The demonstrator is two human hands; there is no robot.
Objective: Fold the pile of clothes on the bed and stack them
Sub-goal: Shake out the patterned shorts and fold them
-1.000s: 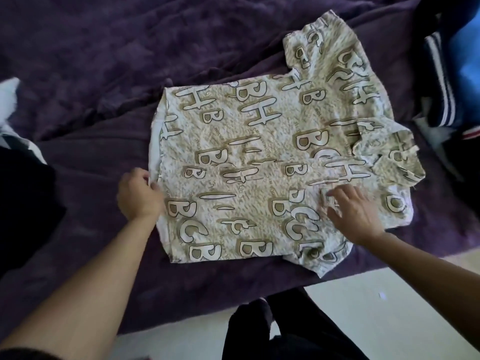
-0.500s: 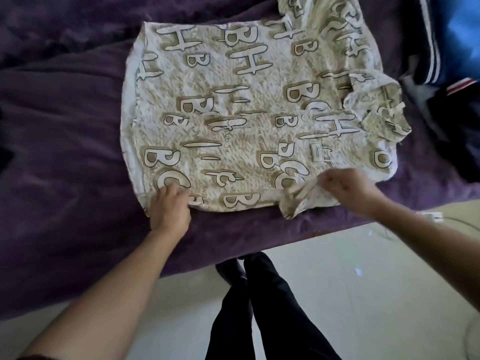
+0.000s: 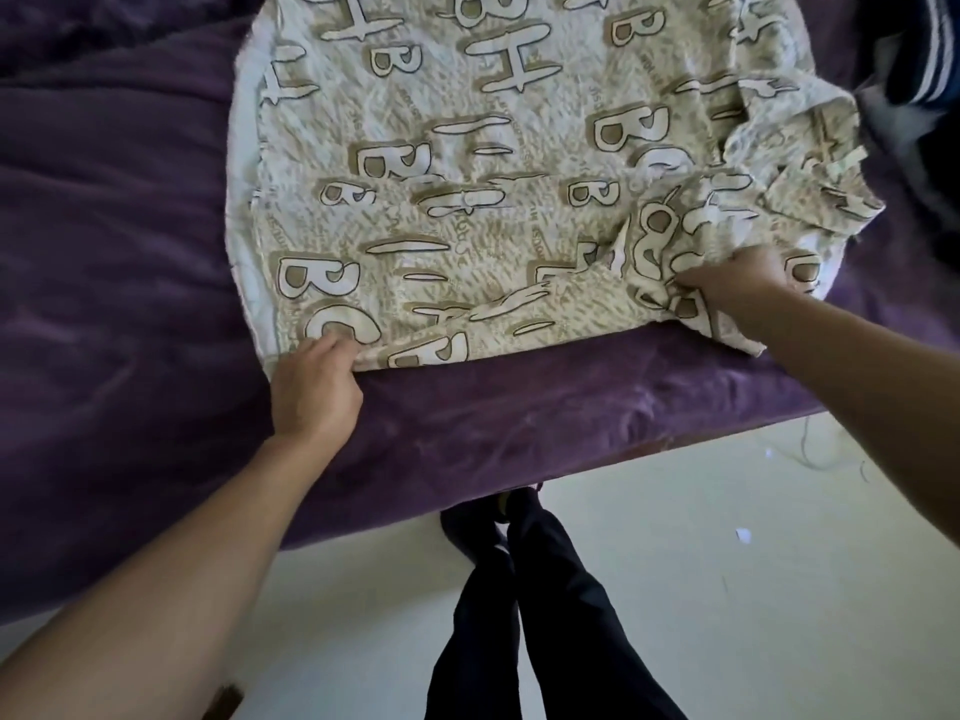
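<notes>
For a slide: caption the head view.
Left hand and right hand grip the near edge of a letter-printed shirt on a purple blanket.

We see the shirt (image 3: 467,148) spread on the bed (image 3: 104,252), our left hand (image 3: 311,392) gripping its near left corner, our right hand (image 3: 737,283) gripping its near right side, other clothes (image 3: 924,70) to its right, and our legs (image 3: 519,615) on the floor (image 3: 727,589) before the bed.

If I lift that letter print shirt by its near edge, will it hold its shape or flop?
Probably floppy: the shirt bunches into soft folds where the right hand grips it. Likely light, since it lies thin and flat on the purple blanket.
</notes>
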